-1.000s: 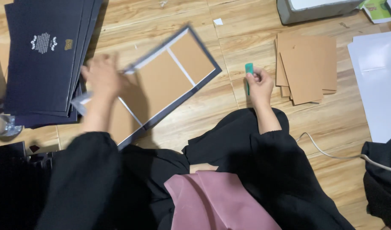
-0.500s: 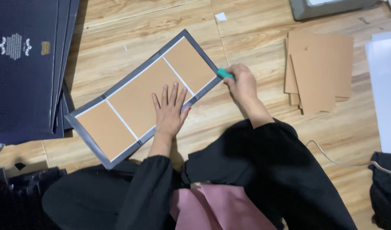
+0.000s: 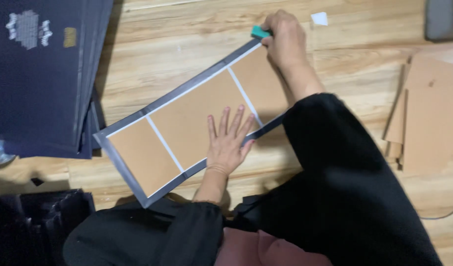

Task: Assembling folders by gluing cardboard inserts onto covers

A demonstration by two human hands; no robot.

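While our left hand [image 3: 228, 140] stays flat with its fingers spread on the middle brown panel of the grey-bordered board [image 3: 192, 123], as half a second ago, our right hand [image 3: 285, 39] has slid from the 3 o'clock corner up to the 1 o'clock corner. It is curled tight around the small teal tool [image 3: 260, 32], so the pressing stroke along that edge looks to have reached its far end. Dark blue sheets [image 3: 39, 74] lie at 9 o'clock and brown cards [image 3: 428, 118] at 3 o'clock, both apart from the board on the wooden floor [image 3: 162, 49].
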